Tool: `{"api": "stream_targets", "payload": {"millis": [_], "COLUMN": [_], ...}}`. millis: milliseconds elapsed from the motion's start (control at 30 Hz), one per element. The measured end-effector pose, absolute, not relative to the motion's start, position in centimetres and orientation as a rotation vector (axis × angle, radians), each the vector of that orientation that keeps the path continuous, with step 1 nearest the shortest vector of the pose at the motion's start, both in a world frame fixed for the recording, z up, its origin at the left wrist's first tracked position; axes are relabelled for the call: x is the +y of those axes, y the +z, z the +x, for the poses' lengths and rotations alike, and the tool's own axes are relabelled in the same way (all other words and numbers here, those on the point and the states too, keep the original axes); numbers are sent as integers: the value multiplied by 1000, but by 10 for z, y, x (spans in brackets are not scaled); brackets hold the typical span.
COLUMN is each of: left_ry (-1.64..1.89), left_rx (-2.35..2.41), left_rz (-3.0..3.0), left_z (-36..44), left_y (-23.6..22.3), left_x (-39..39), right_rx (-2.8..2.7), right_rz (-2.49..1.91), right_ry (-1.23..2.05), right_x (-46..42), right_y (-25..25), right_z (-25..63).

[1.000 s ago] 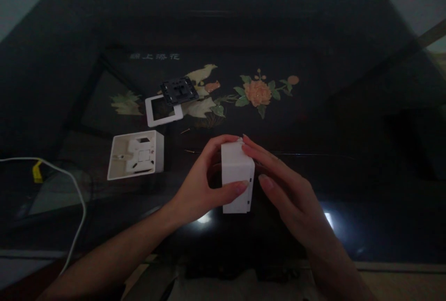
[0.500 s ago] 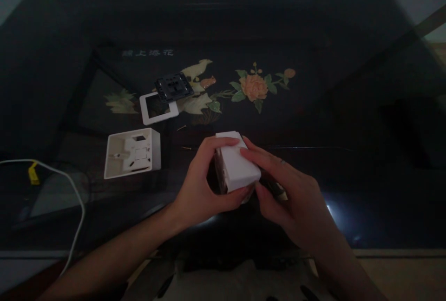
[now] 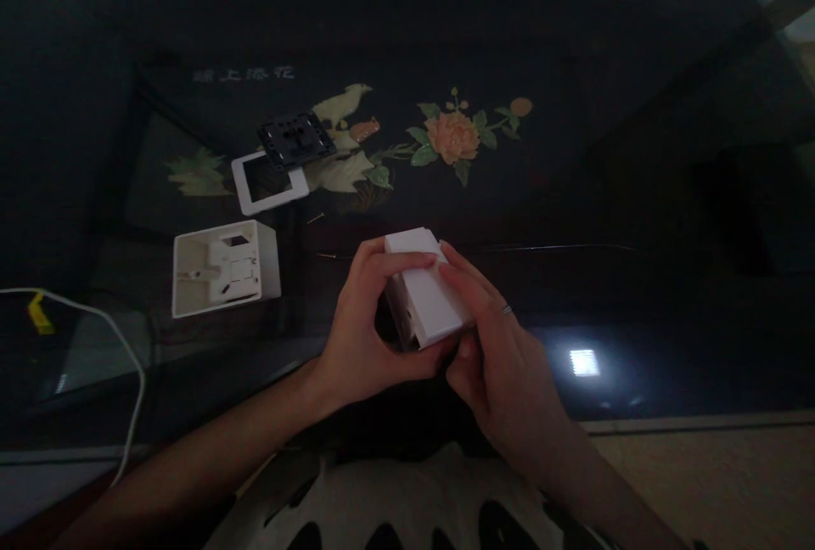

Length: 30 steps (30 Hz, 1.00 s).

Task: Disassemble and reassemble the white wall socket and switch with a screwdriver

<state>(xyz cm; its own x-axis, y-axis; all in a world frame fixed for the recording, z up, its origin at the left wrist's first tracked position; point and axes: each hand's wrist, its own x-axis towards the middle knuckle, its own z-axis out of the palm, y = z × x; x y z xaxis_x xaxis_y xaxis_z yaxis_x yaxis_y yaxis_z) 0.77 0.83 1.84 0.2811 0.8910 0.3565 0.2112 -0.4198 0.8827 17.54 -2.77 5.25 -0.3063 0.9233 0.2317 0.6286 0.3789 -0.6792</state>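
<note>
Above the table's near side, both hands hold a white wall-switch-like block (image 3: 434, 305). It is tilted, with a smooth white top and a paler, partly see-through side. My left hand (image 3: 369, 321) is closed round its left side, fingers over the far end and thumb at the near end. My right hand (image 3: 493, 338) grips the right side, index finger on the top and thumb bent low beside the near corner. Its underside is hidden. To the left stands an open white mounting box (image 3: 216, 270), its hollow side facing me.
A white square frame (image 3: 240, 185) lies beyond the box, partly under a black mounting plate (image 3: 296, 141). Two small screws (image 3: 317, 217) lie nearby. A white cable (image 3: 137, 363) with a yellow tag (image 3: 40, 314) curves at the left. Flowers decorate the dark glossy tabletop (image 3: 637, 193).
The view has shifted, so the table things sit a little higher and further left. My right hand has drawn in closer round the near right corner of the block; both hands keep hold.
</note>
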Motion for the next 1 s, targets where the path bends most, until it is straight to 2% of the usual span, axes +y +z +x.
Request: {"api": "stream_targets", "payload": {"millis": [300, 633, 1000], "left_ry": [1204, 1093, 1220], "left_rx": [1007, 1122, 1067], "left_rz": [1878, 1773, 1832], "left_z": [9, 5, 8], "left_y": [20, 23, 21], "left_x": [13, 4, 2], "right_rx": [-2064, -1977, -1974], "right_rz": [-1333, -1414, -1464], "right_ry": [495, 696, 668], "right_x": [-25, -30, -36], "right_y": [49, 59, 59], "right_z": [170, 164, 165]}}
